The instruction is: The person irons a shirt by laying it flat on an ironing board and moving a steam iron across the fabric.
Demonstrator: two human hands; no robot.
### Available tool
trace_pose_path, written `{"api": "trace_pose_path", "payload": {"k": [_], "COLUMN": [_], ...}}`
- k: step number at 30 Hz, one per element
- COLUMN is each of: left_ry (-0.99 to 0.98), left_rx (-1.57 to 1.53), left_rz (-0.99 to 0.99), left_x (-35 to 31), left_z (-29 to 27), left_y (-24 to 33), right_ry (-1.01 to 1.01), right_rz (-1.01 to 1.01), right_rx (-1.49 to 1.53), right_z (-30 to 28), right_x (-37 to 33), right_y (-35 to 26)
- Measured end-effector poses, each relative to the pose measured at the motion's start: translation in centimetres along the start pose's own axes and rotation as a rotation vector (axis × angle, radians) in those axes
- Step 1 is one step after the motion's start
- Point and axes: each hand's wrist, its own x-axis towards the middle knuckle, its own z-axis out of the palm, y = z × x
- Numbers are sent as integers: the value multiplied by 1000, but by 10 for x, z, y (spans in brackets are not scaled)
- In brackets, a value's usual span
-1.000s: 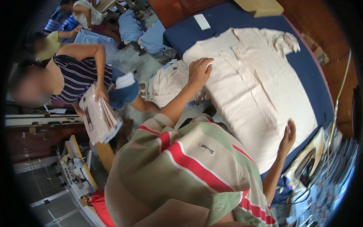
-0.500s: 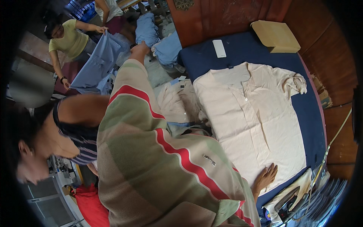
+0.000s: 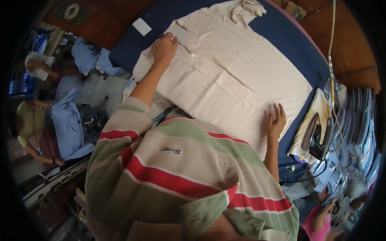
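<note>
A cream short-sleeved shirt (image 3: 225, 84) lies spread on a dark blue padded table, its button placket facing up and its collar at the upper left. My left hand (image 3: 164, 49) is at the collar, fingers curled and closed over the neck edge; the fingertips are partly hidden. Near the hem at the right, my right hand (image 3: 276, 122) rests on the cloth with fingers extended and apart. One short sleeve is bunched at the table's far side.
An iron (image 3: 317, 140) rests on a scorched cloth (image 3: 299, 140) at the right, its cord hanging from above. Bagged folded garments (image 3: 358, 128) are stacked beyond it. A white card (image 3: 141, 27) lies on the blue table (image 3: 124, 46). At left, a person holds a blue garment (image 3: 70, 124).
My left hand has come from reaching out to the left onto the shirt's collar. My right hand stays near the hem. The view has turned toward the table, bringing the iron into fuller view.
</note>
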Motion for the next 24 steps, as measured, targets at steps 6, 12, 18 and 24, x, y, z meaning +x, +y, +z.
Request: {"api": "trace_pose_path", "payload": {"k": [6, 12, 18, 24], "left_ry": [-107, 81, -128, -294], "left_rx": [159, 238, 33, 277], "left_rz": [35, -29, 593, 316], "left_x": [-1, 5, 87, 153], "left_z": [48, 33, 84, 102], "left_y": [25, 7, 59, 57], "right_ry": [-44, -97, 140, -42], "right_rz": [29, 133, 118, 425], "right_rx": [-471, -310, -372, -604], "right_z": [-1, -8, -20, -22], "right_x": [-12, -1, 115, 158], "right_y": [-5, 2, 63, 122]}}
